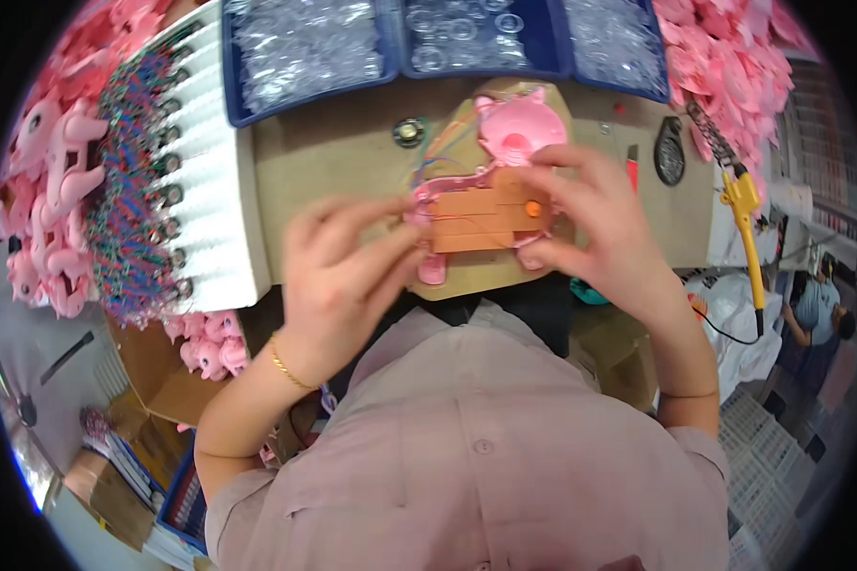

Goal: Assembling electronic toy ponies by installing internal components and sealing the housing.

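A pink plastic toy shell [433, 269], shaped like an animal with a round head part [524, 131], lies on the brown work board. Set in its body is an orange-brown box [473, 221] with a small orange knob at the right. Thin coloured wires [448, 143] run up from the shell's left side. My left hand [348, 257], slightly blurred, pinches at the shell's left end. On the other side, my right hand [600, 224] grips the shell's right end, thumb below and fingers above. A round speaker [408, 132] lies just beyond the shell.
Blue bins [395, 71] of clear plastic parts line the back. A white rack [229, 190] with wired speakers stands at left, beside pink toy bodies [57, 200]. At right are a yellow soldering iron [741, 200], a black oval part [669, 152] and piled pink shells [733, 67].
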{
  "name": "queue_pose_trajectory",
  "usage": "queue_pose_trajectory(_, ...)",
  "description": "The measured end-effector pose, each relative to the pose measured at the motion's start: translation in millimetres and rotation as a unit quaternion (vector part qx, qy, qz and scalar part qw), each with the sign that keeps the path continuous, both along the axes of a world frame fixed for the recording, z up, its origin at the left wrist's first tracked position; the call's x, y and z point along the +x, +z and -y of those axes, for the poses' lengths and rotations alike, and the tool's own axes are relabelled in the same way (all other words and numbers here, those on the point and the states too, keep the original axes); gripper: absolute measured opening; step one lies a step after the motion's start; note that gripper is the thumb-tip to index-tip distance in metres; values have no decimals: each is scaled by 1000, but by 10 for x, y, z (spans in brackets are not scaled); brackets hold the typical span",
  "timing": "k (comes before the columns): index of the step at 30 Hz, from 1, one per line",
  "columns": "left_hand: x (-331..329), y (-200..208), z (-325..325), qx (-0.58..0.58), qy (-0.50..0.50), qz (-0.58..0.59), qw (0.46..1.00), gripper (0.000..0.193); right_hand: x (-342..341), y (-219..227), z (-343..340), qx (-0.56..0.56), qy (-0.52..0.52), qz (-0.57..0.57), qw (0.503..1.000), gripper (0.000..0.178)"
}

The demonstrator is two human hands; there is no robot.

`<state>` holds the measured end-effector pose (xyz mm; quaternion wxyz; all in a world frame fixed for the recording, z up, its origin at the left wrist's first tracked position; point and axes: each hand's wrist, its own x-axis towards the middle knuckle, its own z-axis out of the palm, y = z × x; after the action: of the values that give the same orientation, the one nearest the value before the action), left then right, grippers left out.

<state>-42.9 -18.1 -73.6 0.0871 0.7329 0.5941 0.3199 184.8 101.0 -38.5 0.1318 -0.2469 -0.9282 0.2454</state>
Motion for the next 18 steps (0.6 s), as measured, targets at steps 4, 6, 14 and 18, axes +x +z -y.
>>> queue_pose_trajectory(4, 216, 137, -340, 8, -49, -47, 998, 34, 116, 49, -32, 55, -66, 59, 995, 46)
queue_pose_trajectory(6, 342, -8, -359, -8, -83, -75, 994, 37, 105, -39, 10, 80, -46, 75, 993, 45)
queue_pose_trajectory(14, 358, 49, -375, 15, -78, -108, 991, 30, 84, -21, -154, 3, -32, 88, 996, 31)
queue_pose_trajectory(18, 147, 178, -410, -43, 30, -10, 999, 20, -77, 36, -285, 73, -76, -41, 994, 26)
